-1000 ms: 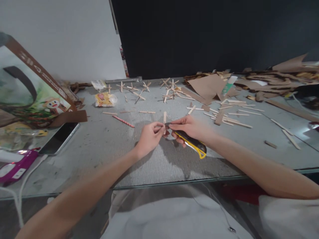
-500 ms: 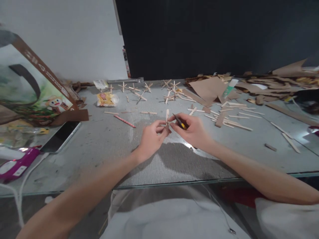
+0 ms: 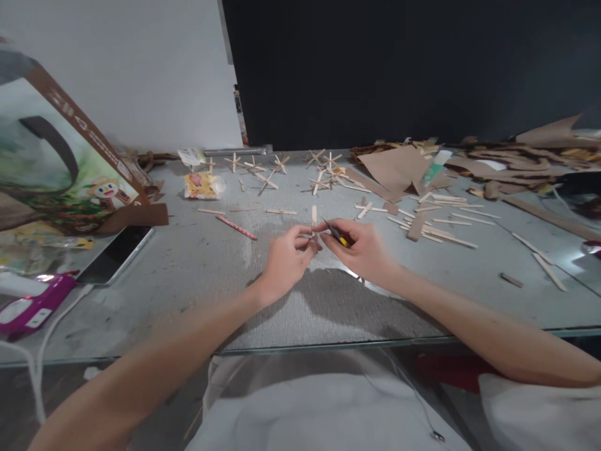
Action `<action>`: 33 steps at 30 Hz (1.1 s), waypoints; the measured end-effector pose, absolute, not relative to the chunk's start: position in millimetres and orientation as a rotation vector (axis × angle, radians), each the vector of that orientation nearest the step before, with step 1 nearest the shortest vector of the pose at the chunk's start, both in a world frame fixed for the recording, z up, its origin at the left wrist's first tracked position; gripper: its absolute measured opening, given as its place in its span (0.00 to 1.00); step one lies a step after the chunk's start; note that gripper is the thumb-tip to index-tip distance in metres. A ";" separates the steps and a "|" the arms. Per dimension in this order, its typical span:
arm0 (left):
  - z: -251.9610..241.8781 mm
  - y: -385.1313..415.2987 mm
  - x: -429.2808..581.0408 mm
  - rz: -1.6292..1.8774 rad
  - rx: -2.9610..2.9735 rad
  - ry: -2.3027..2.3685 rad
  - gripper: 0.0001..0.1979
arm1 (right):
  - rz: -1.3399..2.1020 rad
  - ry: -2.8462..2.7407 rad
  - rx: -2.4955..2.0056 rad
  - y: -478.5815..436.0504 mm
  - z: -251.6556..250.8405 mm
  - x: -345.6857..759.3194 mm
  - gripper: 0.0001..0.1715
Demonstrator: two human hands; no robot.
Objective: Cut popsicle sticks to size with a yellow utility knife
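Pinching a stick (image 3: 314,215), near mid-view and pointing to twelve o'clock, my left hand (image 3: 287,255) has its fingertips clamped on the lower part; my right hand (image 3: 365,248), at four o'clock from the stick, is wrapped round a knife (image 3: 338,236). Relative to the stick, I log a red rod (image 3: 236,227) at nine o'clock, loose sticks (image 3: 451,239) at three.

At my left hand's (image 3: 288,254) fingertips I see a pale, flat wooden stick (image 3: 314,215), its free end pointing away beyond both hands; the fingers hide its lower part from my camera. In my right hand (image 3: 362,247) I have a black-and-yellow knife (image 3: 337,233), mostly covered by the fingers, its dark, slim end slanting out toward the stick, just beside it.
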State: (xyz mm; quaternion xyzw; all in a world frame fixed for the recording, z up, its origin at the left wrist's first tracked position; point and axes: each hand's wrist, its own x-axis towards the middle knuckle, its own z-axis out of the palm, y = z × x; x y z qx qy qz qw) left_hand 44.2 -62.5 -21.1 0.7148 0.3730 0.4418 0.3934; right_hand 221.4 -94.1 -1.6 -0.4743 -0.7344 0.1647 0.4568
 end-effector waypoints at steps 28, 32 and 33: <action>-17.9 -67.5 45.5 1.117 1.793 0.936 0.09 | 0.403 -1.769 -1.182 -95.7 4.7 220.3 0.15; -19.7 -66.2 45.3 1.116 1.810 0.951 0.09 | 0.394 -1.788 -1.195 -94.8 2.0 220.3 0.14; -19.9 -65.9 45.0 1.116 1.824 0.959 0.09 | 0.393 -1.792 -1.192 -94.3 0.8 220.3 0.14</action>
